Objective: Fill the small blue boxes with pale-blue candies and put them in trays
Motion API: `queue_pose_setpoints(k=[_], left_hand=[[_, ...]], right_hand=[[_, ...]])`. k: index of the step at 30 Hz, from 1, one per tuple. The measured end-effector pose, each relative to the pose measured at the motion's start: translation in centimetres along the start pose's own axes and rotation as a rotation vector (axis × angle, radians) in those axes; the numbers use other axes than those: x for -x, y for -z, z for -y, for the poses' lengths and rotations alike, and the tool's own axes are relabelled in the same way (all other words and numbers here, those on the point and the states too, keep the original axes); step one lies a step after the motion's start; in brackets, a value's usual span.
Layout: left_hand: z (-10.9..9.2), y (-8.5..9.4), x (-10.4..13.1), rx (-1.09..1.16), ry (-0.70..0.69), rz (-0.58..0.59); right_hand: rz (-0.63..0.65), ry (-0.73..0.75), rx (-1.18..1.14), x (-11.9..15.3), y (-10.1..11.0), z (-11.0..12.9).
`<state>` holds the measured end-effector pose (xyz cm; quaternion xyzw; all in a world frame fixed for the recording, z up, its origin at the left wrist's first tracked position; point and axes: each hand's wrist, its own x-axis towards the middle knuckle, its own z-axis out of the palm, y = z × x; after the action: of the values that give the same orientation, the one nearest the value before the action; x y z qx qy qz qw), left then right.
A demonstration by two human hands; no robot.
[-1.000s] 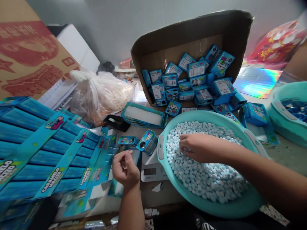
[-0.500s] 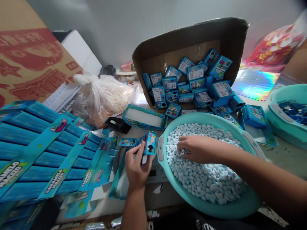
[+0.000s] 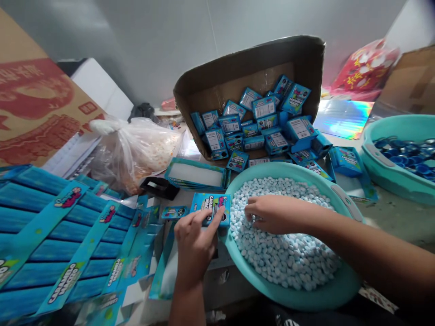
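Note:
My left hand [image 3: 196, 244] is closed around a small blue candy box [image 3: 217, 206], its printed face turned up, at the left rim of a turquoise basin [image 3: 243, 276]. Pale blue and white candies [image 3: 288, 258] fill the basin. Over them, my right hand [image 3: 268, 213] has its fingers curled together, the tips down among the candies; how many it grips is hidden. Under and beside the left hand, another small blue box [image 3: 175, 212] lies near a blue display tray [image 3: 163, 271].
Behind the basin, a tipped cardboard carton [image 3: 249, 59] holds many blue candy boxes. A second basin [image 3: 394, 179] with shiny blue discs is at right. Stacked blue display cartons [image 3: 68, 240], a black tape dispenser [image 3: 159, 187] and a tied plastic bag [image 3: 136, 147] occupy the left.
My left hand has turned the candy box from end-on to flat and brought it to the basin's rim. My right hand stays in the candies. The whole view has shifted slightly.

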<state>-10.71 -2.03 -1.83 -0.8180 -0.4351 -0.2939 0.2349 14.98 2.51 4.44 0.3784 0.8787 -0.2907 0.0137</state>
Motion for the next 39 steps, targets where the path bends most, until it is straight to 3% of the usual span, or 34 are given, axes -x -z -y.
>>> queue_pose_setpoints(k=[2,6,11,17,25,29,33,39], left_hand=[[-0.1,-0.1,-0.2,-0.018,-0.017,0.031],[-0.1,-0.4,-0.2,-0.026,0.008,-0.056],[0.3,-1.5,0.7,0.068,0.166,-0.051],[0.2,-1.7,1.1,0.348,0.472,-0.093],[1.4,-2.6,2.8,0.421,0.687,0.056],[1.5,-2.4,2.9,0.509,0.788,0.067],[1.3,-2.0,2.7,0.558,0.800,-0.026],[1.4,-1.4,3.1,0.485,0.708,-0.168]], right_hand=[[-0.006,0.003,0.006,0.0,-0.1,0.0],[-0.005,-0.001,0.011,-0.1,-0.1,-0.1],[-0.011,0.002,0.005,0.0,-0.3,-0.3],[-0.005,-0.015,0.000,-0.1,-0.1,-0.1],[0.019,-0.042,-0.021,-0.3,-0.1,-0.1],[0.020,-0.047,-0.029,-0.4,-0.2,-0.2],[0.029,-0.040,-0.032,-0.5,-0.3,-0.3],[0.029,-0.031,-0.018,-0.4,-0.3,-0.2]])
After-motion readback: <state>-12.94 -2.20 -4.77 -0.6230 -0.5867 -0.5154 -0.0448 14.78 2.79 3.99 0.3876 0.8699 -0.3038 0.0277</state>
